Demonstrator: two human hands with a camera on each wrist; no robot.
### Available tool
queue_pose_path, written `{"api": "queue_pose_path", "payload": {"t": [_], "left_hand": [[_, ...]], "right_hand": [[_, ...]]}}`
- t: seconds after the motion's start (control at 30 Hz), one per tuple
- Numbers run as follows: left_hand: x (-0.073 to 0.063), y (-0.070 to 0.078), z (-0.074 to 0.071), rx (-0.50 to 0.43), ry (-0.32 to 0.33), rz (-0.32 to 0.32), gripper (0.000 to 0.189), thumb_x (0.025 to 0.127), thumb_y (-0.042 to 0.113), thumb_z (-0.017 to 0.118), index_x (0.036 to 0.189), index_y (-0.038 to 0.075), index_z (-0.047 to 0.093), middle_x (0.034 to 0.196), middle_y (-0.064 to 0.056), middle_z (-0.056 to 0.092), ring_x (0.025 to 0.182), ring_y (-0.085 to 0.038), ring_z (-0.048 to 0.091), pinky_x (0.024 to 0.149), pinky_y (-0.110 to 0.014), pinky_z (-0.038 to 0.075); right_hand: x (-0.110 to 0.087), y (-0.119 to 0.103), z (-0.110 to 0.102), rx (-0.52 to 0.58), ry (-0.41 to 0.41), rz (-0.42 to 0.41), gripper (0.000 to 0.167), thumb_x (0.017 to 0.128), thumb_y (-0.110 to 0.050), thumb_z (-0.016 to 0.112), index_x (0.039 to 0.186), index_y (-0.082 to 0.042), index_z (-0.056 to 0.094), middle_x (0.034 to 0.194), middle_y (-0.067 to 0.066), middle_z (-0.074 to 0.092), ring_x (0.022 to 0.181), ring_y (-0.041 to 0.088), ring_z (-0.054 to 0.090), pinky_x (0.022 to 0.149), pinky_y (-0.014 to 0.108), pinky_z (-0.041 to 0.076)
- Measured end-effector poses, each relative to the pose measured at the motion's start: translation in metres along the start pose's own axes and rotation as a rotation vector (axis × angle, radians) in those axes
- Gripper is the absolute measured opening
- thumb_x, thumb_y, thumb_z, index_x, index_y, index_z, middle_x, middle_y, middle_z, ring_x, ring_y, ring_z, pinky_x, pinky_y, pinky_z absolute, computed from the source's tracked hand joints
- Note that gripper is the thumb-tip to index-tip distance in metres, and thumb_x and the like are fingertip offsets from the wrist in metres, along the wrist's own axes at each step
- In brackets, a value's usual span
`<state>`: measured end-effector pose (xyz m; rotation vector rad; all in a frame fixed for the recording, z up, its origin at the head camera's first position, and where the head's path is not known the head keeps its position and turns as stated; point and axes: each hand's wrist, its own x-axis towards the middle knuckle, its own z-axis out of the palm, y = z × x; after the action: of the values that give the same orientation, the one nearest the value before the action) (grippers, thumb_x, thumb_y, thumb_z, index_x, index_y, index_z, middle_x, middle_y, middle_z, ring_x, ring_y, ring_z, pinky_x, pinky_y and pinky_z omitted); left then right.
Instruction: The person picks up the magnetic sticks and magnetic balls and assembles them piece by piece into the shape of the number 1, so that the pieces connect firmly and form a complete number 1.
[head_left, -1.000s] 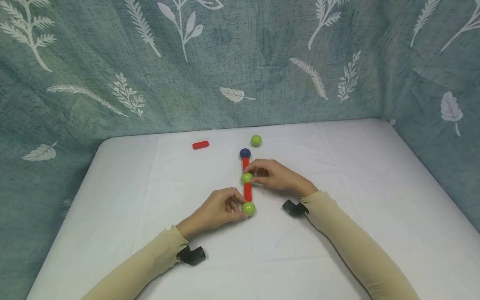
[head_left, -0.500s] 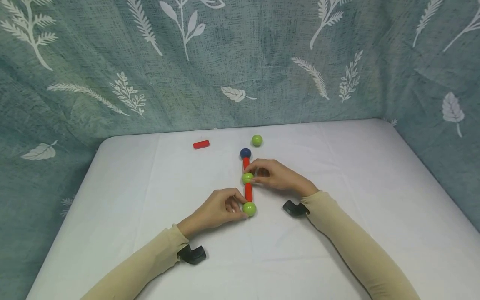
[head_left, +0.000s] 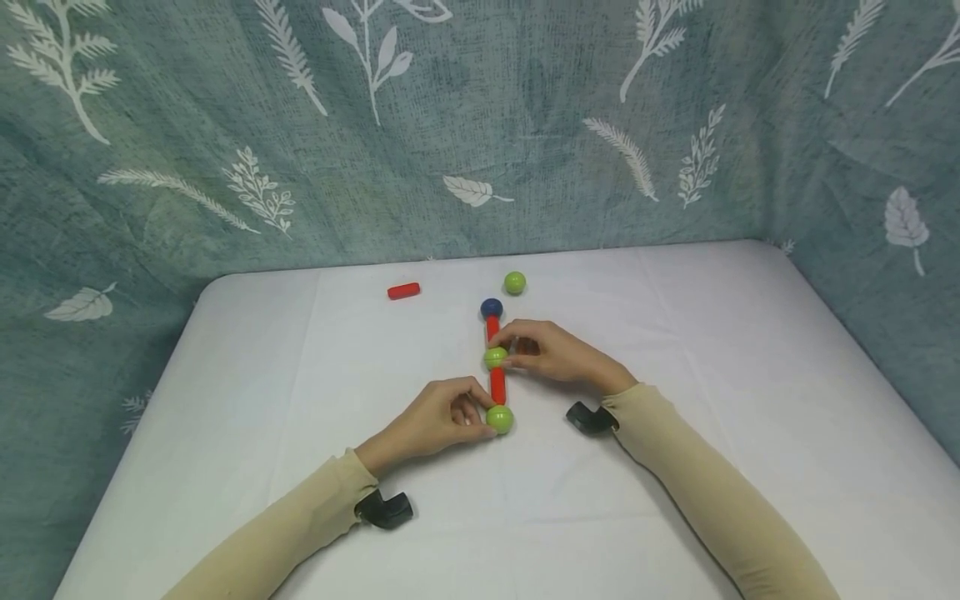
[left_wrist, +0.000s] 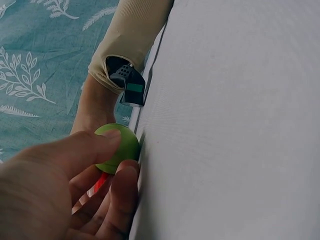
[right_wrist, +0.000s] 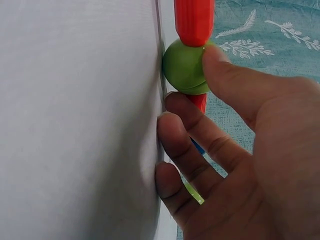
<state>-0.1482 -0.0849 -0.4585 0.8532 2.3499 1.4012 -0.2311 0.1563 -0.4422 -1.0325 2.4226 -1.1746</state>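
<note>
A straight row lies on the white table: a blue ball, a red rod, a green ball, another red rod and a nearer green ball. With thumb and fingers my left hand pinches the nearer green ball, also seen as a green ball in the left wrist view. My right hand pinches the middle green ball between thumb and index finger, with a red rod joined at its side.
A loose red rod lies at the back left of the row. A loose green ball sits behind the blue one. The white tabletop ends at a patterned green curtain. Black wrist devices protrude from both sleeves.
</note>
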Motion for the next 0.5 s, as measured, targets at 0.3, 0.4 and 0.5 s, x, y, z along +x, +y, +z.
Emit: {"api": "queue_pose_path", "payload": {"t": [0.3,0.4,0.5], "left_hand": [[0.0,-0.001,-0.002,-0.02,-0.012,0.057,0.042,0.082,0.012,0.08,0.12,0.014,0.063,0.098,0.0,0.068,0.072,-0.007,0.064,0.064,-0.022,0.054],[0.0,-0.002,-0.002,-0.001,-0.015,0.079,0.042,0.082,0.014,0.08,0.122,0.015,0.066,0.099,0.001,0.068,0.072,-0.006,0.063,0.065,-0.021,0.054],[0.0,-0.003,-0.002,-0.002,-0.022,0.096,0.041,0.082,0.015,0.08,0.121,0.015,0.067,0.1,0.002,0.068,0.072,-0.006,0.062,0.065,-0.021,0.054]], "right_hand": [[0.001,-0.001,-0.002,-0.01,0.009,-0.018,0.031,0.09,-0.015,0.071,0.121,-0.016,0.066,0.11,-0.003,0.068,0.084,0.018,0.054,0.075,0.03,0.047],[0.001,0.0,-0.009,-0.039,0.033,-0.021,0.032,0.09,-0.015,0.071,0.122,-0.015,0.065,0.107,-0.001,0.068,0.083,0.018,0.057,0.074,0.031,0.049],[0.002,0.005,-0.02,-0.082,0.081,0.007,0.033,0.092,-0.015,0.07,0.124,-0.013,0.064,0.103,0.002,0.067,0.081,0.018,0.058,0.072,0.032,0.05]]}}
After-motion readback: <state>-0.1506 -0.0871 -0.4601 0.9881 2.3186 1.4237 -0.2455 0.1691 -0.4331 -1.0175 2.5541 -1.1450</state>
